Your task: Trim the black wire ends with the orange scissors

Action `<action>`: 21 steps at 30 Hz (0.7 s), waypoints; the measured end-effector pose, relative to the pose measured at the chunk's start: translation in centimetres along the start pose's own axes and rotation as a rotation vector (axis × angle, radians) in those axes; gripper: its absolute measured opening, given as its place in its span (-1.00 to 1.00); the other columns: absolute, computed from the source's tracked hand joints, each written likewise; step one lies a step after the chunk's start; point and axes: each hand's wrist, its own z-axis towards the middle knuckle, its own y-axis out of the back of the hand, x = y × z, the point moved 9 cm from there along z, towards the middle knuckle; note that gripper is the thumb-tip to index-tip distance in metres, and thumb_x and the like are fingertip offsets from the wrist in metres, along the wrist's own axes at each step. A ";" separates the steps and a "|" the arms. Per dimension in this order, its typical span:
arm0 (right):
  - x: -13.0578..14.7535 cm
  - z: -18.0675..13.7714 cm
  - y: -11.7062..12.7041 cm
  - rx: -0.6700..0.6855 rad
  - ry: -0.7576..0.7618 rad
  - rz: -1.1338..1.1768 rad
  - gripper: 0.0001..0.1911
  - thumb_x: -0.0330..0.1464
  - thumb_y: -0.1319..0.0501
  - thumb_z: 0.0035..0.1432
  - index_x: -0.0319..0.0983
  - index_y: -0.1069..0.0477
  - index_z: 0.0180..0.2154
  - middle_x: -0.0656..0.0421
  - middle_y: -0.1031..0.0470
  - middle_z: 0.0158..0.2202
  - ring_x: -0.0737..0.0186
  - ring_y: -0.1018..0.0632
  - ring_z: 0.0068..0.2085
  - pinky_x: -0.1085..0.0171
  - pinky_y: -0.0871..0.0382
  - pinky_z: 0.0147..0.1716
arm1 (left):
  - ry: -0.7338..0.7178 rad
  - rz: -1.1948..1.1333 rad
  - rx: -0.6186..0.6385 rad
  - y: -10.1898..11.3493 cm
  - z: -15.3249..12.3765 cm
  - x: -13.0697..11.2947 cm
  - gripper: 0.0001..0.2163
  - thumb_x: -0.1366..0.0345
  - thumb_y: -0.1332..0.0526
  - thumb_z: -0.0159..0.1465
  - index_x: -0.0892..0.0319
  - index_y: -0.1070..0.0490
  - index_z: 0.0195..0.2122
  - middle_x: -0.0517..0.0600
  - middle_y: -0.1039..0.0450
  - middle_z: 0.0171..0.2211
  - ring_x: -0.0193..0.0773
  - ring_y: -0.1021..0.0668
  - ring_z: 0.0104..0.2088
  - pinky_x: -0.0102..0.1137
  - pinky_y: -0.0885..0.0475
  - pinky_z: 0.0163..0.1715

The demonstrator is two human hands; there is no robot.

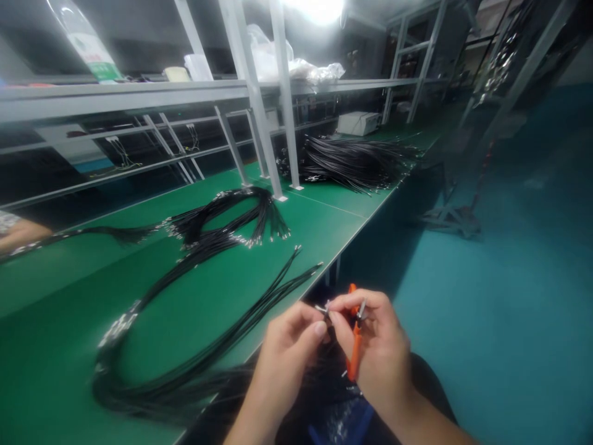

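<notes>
My left hand (296, 340) is closed in a pinch on the end of a thin black cable (325, 313) with a metal tip. My right hand (382, 340) has orange-handled pliers (356, 352) tucked in its palm, with a short metal jaw showing between the fingers. Its thumb and forefinger meet the left fingertips at the cable end, where something small and pale shows, too small to name. Beside the left hand, a bundle of black cables (185, 380) curves over the green table (180, 340) towards my lap.
Coiled black cables (217, 213) lie further up the table, and a larger cable pile (356, 162) sits beyond the grey posts (262, 117). A bottle (90, 49) stands on the shelf. Another person's arm (25, 235) shows at far left. The table edge runs along my right.
</notes>
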 end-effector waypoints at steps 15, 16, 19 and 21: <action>-2.0 -2.5 0.3 0.140 -0.173 -0.072 -0.58 -0.52 -0.25 -0.03 -0.09 -0.31 -0.11 0.23 -0.47 -0.32 0.25 -0.52 -0.38 0.27 -0.45 -0.34 | -0.093 -0.053 -0.153 1.9 0.3 0.1 -0.90 0.30 -0.28 0.17 0.21 -0.45 -0.43 -0.08 -0.45 -0.47 -0.47 -0.39 -0.58 -0.57 -0.31 -0.57; -2.4 -3.0 -0.1 0.202 -0.278 -0.004 -0.56 -0.55 -0.25 -0.08 -0.10 -0.32 -0.12 0.24 -0.47 -0.33 0.27 -0.51 -0.38 0.30 -0.43 -0.36 | -0.109 -0.045 -0.169 2.1 0.3 0.0 -0.92 0.31 -0.28 0.17 0.21 -0.46 -0.42 -0.08 -0.46 -0.47 -0.47 -0.40 -0.58 -0.56 -0.33 -0.56; -3.3 -4.3 -1.7 0.357 -0.571 0.190 -0.61 -0.58 -0.25 -0.15 -0.18 -0.37 -0.21 0.25 -0.45 -0.40 0.33 -0.49 -0.40 0.38 -0.37 -0.43 | -0.167 -0.010 -0.222 2.5 0.3 -0.2 -0.96 0.34 -0.27 0.17 0.19 -0.47 -0.39 -0.08 -0.48 -0.46 -0.45 -0.42 -0.56 -0.55 -0.36 -0.53; -3.9 -5.1 -2.6 0.427 -0.745 0.297 -0.71 -0.51 -0.28 -0.09 -0.24 -0.37 -0.25 0.25 -0.44 -0.46 0.40 -0.44 -0.51 0.42 -0.31 -0.54 | -0.209 0.015 -0.249 2.7 0.1 -0.4 -0.98 0.36 -0.27 0.18 0.17 -0.48 -0.37 -0.08 -0.49 -0.42 -0.43 -0.45 -0.53 -0.54 -0.39 -0.50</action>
